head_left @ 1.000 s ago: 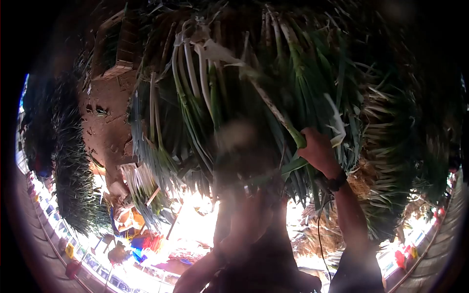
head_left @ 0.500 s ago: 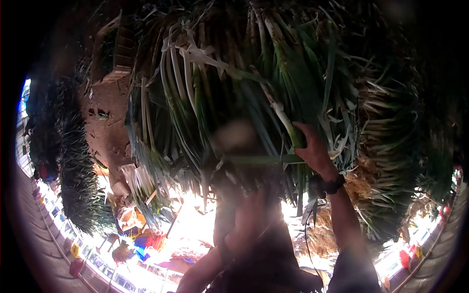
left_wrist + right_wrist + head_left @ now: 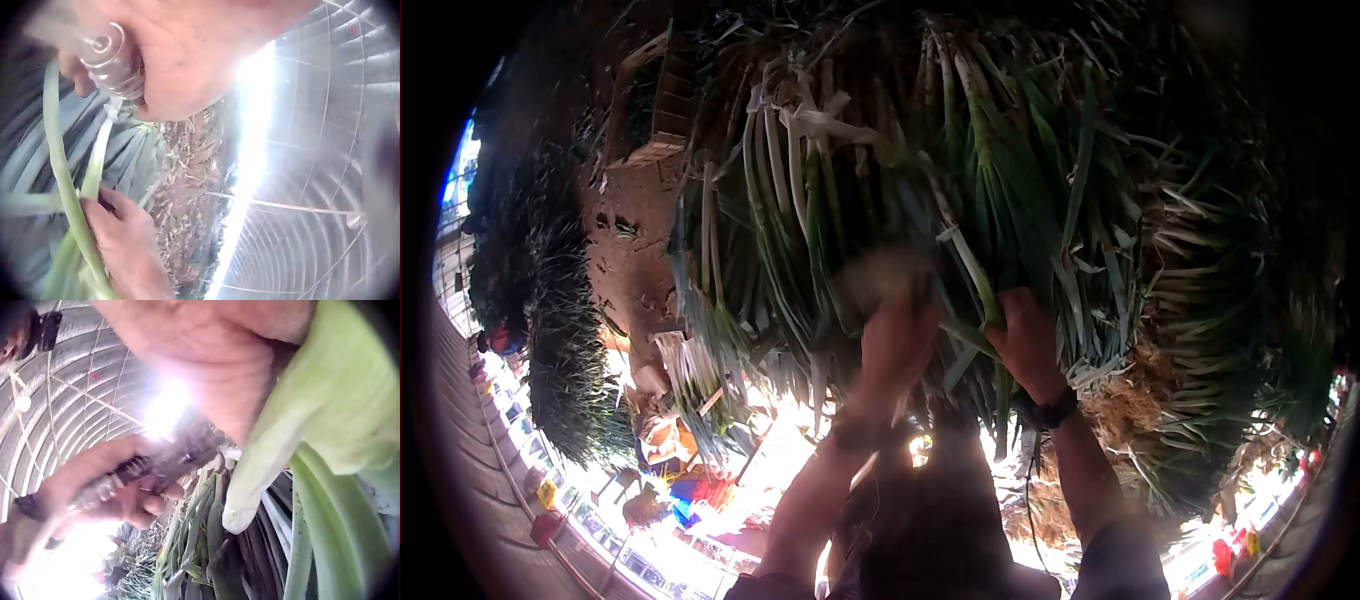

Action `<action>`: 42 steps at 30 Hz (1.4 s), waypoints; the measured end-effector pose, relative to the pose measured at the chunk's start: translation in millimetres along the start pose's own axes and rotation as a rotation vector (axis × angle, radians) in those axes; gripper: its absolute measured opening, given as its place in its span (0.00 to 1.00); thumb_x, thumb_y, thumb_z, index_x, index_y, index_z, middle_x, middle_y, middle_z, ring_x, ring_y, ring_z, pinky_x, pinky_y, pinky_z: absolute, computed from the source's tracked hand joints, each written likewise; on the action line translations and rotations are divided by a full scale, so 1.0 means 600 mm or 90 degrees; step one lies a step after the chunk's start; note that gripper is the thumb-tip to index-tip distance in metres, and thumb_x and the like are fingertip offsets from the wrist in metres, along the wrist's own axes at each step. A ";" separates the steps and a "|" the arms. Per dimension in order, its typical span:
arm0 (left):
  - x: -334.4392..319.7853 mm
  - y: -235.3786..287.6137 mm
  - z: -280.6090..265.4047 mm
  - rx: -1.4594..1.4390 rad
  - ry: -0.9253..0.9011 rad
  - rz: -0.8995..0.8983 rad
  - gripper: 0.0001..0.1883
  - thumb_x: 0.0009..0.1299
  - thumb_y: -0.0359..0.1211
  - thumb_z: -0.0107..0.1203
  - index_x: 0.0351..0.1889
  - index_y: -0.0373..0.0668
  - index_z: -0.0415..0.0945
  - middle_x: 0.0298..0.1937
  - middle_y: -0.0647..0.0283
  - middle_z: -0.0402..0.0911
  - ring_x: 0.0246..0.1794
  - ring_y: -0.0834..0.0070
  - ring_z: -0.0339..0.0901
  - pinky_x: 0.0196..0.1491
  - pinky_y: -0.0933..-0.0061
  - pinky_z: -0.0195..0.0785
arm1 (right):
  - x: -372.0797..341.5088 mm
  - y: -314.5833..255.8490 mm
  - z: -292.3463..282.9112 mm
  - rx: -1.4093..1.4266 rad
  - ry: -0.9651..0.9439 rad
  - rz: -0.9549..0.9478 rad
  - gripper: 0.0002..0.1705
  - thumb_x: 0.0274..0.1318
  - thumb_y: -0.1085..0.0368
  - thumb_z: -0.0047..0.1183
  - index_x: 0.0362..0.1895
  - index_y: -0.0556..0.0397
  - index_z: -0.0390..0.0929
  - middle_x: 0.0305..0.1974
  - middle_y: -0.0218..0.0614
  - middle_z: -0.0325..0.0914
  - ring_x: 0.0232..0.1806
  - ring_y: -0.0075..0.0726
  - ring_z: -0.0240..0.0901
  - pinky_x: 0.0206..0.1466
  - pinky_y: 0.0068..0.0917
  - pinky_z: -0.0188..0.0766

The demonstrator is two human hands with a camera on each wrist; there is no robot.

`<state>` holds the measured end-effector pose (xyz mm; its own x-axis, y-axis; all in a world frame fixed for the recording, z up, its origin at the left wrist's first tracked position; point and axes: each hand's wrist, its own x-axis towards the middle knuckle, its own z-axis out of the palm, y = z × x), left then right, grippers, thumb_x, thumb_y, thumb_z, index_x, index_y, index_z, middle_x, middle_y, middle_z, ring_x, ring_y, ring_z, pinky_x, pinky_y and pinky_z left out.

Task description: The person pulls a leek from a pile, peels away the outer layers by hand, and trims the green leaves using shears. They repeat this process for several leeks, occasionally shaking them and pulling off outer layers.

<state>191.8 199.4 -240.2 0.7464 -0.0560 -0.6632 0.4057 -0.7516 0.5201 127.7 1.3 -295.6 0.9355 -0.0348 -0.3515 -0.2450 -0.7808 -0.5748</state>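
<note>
My right hand (image 3: 1025,345) grips a long green onion (image 3: 971,262), its pale stalk slanting up and left over a thick pile of others. In the right wrist view the green leaves (image 3: 331,519) of that onion spread below the palm. Close to its left, my left hand (image 3: 897,345) curls round a ribbed metal cylinder like a nozzle (image 3: 115,59), with a round fitting at its end. The left wrist view shows this tool just above the held stalk (image 3: 95,164). A smudge on the head lens blurs the left fingertips in the head view.
A large heap of green onions (image 3: 780,260) spreads before me, with pale stems upward. Another stack (image 3: 1190,260) stands at right beside straw (image 3: 1130,400). At left are a wooden crate (image 3: 665,110), bare earth (image 3: 630,270) and a dark row of leaves (image 3: 565,340).
My left hand has come up from near my body to beside the right hand. The right hand, still holding the onion, has shifted slightly down and left.
</note>
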 end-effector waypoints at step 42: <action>-0.122 -0.155 -0.135 -0.115 -0.146 0.290 0.27 0.71 0.42 0.57 0.65 0.40 0.67 0.46 0.50 0.79 0.39 0.49 0.81 0.41 0.51 0.75 | -0.050 -0.279 -0.162 0.397 -0.016 0.218 0.22 0.55 0.70 0.61 0.55 0.61 0.78 0.39 0.33 0.82 0.40 0.26 0.78 0.45 0.26 0.76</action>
<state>142.2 326.7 -196.0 0.7415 -0.5076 -0.4387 0.1667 -0.4940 0.8533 165.2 72.4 -116.9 0.7760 -0.1932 -0.6004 -0.6307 -0.2264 -0.7423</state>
